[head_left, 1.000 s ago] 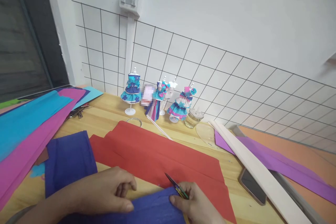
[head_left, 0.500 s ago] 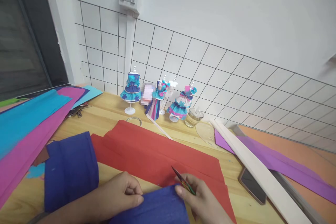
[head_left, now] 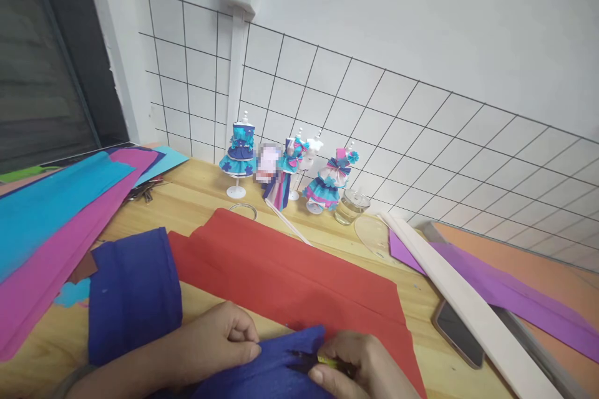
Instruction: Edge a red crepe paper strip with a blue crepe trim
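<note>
At the bottom of the view my left hand [head_left: 224, 340] is closed, thumb and forefinger pinching the edge of a dark blue crepe paper piece [head_left: 262, 374]. My right hand [head_left: 362, 365] grips small scissors [head_left: 334, 363] with dark blades and a yellowish handle. The blades point left and lie against the blue paper near its right end. Whether they have cut into it I cannot tell. Under and behind both hands a red crepe paper sheet [head_left: 281, 268] is spread on the wooden table [head_left: 187, 190]. Another dark blue crepe piece [head_left: 135, 299] lies beside my left forearm.
Small dress forms in paper dresses [head_left: 238, 159] stand along the back, near a glass of liquid [head_left: 352, 207]. Blue and pink paper [head_left: 70, 199] is stacked at left. A phone [head_left: 458, 333], a pale paper strip [head_left: 468, 305] and purple paper [head_left: 515, 293] lie at right.
My right hand has moved down, bringing the scissors from above the paper's edge onto the blue paper. My left hand keeps its pinch. The view has shifted slightly.
</note>
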A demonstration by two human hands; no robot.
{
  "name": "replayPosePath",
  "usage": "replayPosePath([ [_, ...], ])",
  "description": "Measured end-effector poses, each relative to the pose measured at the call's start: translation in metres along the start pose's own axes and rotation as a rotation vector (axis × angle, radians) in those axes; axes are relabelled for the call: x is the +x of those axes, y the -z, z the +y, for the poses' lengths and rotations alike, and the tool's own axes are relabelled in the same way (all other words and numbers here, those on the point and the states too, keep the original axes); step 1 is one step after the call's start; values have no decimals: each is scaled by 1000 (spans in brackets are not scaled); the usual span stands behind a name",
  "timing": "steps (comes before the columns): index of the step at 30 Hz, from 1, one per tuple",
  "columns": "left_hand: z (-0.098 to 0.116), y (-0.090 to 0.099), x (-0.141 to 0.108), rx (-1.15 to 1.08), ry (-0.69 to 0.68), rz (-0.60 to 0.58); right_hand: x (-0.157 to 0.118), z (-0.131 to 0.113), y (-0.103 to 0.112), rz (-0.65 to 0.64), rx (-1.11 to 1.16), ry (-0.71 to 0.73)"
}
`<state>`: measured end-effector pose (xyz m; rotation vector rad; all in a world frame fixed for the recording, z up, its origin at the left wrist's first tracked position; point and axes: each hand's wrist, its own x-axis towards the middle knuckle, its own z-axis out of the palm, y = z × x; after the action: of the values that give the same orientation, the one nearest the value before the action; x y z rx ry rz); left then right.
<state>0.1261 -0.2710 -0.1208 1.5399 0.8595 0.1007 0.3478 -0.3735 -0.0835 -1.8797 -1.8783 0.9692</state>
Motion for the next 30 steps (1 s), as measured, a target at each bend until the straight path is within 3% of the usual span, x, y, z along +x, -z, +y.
replayPosePath([
  [13, 3, 0, -5, 60, -12, -10, 1, -4, 0, 30, -91, -228],
  [30, 0, -1, -6, 52, -68, -71, 8, 15, -10, 101, 129, -13],
])
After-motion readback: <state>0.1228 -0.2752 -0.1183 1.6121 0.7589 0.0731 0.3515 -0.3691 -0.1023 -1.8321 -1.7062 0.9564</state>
